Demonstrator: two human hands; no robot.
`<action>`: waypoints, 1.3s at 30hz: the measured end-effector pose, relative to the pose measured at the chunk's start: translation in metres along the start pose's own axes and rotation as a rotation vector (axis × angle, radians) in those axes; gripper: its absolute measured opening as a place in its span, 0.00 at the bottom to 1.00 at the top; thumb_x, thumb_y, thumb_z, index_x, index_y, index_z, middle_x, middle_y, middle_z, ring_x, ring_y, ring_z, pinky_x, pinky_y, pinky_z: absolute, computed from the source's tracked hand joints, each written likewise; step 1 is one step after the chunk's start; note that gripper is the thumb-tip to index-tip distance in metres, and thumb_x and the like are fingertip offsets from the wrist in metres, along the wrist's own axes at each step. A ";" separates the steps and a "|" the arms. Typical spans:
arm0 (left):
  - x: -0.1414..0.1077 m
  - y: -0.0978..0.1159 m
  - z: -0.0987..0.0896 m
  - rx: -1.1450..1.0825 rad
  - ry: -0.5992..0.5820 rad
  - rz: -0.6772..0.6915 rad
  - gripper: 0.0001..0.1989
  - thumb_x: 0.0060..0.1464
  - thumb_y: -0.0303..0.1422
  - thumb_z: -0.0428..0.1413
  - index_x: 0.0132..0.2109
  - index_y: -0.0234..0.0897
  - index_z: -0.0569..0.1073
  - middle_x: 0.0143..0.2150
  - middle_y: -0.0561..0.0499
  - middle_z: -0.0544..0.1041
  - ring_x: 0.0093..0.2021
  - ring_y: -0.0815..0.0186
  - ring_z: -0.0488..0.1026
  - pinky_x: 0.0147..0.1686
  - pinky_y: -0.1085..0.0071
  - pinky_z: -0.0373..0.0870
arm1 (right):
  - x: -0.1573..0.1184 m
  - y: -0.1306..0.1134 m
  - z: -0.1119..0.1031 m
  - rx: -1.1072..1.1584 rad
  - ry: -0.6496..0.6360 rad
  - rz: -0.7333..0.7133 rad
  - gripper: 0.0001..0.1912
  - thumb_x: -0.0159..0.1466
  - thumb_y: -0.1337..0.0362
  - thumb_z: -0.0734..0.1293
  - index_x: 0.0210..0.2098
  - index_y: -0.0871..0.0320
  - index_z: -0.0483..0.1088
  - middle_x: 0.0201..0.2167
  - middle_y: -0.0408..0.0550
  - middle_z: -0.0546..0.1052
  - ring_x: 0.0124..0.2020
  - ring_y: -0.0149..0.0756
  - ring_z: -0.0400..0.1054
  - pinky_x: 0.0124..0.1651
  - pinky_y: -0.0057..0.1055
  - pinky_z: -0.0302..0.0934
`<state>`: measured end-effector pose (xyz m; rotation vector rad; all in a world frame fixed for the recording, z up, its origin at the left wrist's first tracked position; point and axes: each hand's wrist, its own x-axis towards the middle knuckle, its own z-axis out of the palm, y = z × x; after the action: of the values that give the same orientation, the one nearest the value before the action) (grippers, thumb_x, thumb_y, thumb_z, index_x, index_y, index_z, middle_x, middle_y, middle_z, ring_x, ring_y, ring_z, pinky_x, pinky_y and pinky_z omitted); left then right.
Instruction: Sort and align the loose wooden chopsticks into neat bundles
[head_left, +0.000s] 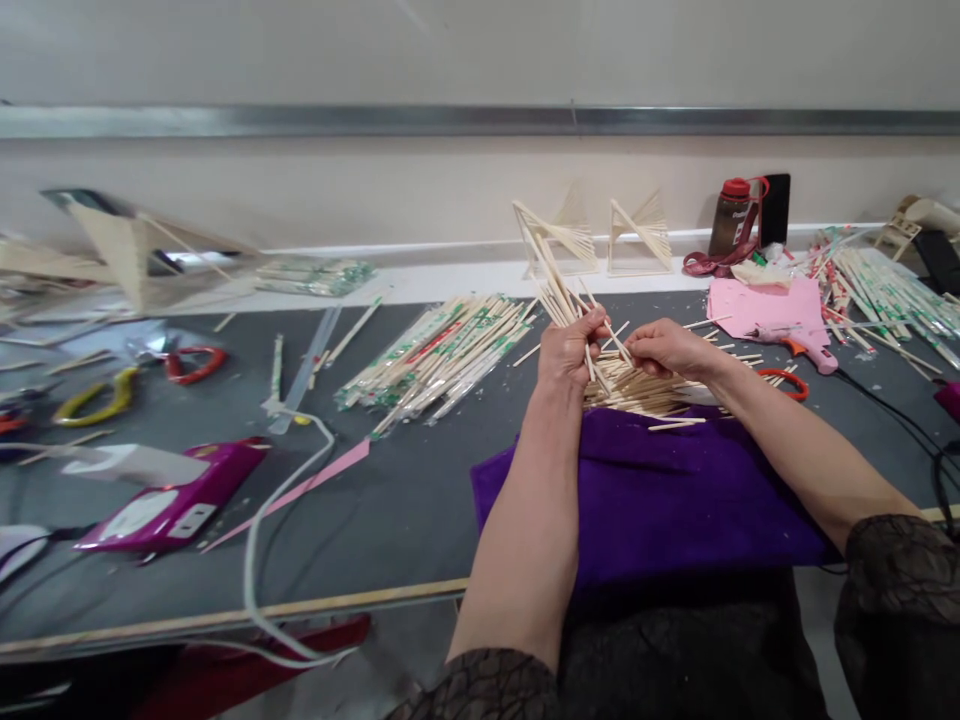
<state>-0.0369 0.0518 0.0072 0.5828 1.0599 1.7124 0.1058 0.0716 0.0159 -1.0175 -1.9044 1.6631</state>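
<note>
A loose bundle of bare wooden chopsticks (551, 275) is gripped in my left hand (571, 345), its ends fanning up and to the left. Just right of it, my right hand (664, 348) is closed in a pinch on a single chopstick (619, 346) that slants toward the bundle. Under both hands lies a heap of bare chopsticks (637, 390). The heap borders a purple cloth (675, 500) spread along the front of the table, with a few sticks on the cloth's edge. My fingertips partly hide what they grip.
Wrapped chopsticks (442, 355) lie left of my hands. Two stick frames (637, 235) stand against the wall. On the right are a glue gun (799, 345), pink paper (765, 300) and a bottle (731, 220). Pliers (97, 397) and a magenta device (172, 500) lie left, near a white cable (251, 540).
</note>
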 end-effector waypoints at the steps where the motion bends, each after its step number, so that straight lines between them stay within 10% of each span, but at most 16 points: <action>1: -0.001 0.000 0.000 0.003 -0.011 0.004 0.09 0.36 0.24 0.65 0.26 0.29 0.71 0.18 0.54 0.73 0.14 0.78 0.64 0.09 0.84 0.50 | 0.000 0.000 0.000 0.021 -0.008 0.010 0.10 0.57 0.73 0.60 0.21 0.62 0.66 0.10 0.36 0.61 0.11 0.20 0.50 0.13 0.20 0.41; 18: -0.010 0.020 -0.011 -0.129 -0.266 0.036 0.10 0.39 0.26 0.66 0.30 0.33 0.73 0.19 0.56 0.74 0.13 0.81 0.63 0.09 0.86 0.53 | -0.001 0.003 0.006 0.454 -0.300 -0.075 0.02 0.60 0.72 0.63 0.30 0.63 0.67 0.17 0.38 0.68 0.10 0.18 0.50 0.10 0.16 0.42; 26: -0.018 0.027 -0.009 -0.237 -0.206 0.019 0.07 0.47 0.29 0.64 0.27 0.36 0.73 0.15 0.61 0.62 0.12 0.82 0.53 0.10 0.86 0.51 | -0.008 -0.007 0.015 0.450 -0.175 -0.029 0.03 0.61 0.70 0.64 0.30 0.62 0.68 0.18 0.36 0.67 0.13 0.18 0.50 0.13 0.17 0.41; 33: -0.008 0.009 -0.009 -0.411 -0.208 -0.165 0.07 0.57 0.26 0.55 0.29 0.33 0.74 0.20 0.59 0.66 0.13 0.85 0.52 0.09 0.89 0.47 | -0.008 -0.026 -0.109 0.018 0.384 -0.127 0.02 0.59 0.71 0.67 0.32 0.64 0.73 0.21 0.42 0.70 0.17 0.19 0.53 0.16 0.20 0.43; 39: -0.008 0.000 -0.002 -0.397 -0.243 -0.255 0.03 0.53 0.24 0.57 0.32 0.32 0.74 0.20 0.58 0.68 0.13 0.85 0.55 0.08 0.89 0.48 | 0.009 0.015 -0.188 -0.430 0.648 0.164 0.04 0.57 0.73 0.66 0.26 0.67 0.72 0.16 0.45 0.68 0.16 0.24 0.58 0.19 0.24 0.48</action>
<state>-0.0357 0.0431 0.0071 0.3702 0.5737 1.5254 0.2387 0.2032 0.0384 -1.6688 -1.7702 0.8269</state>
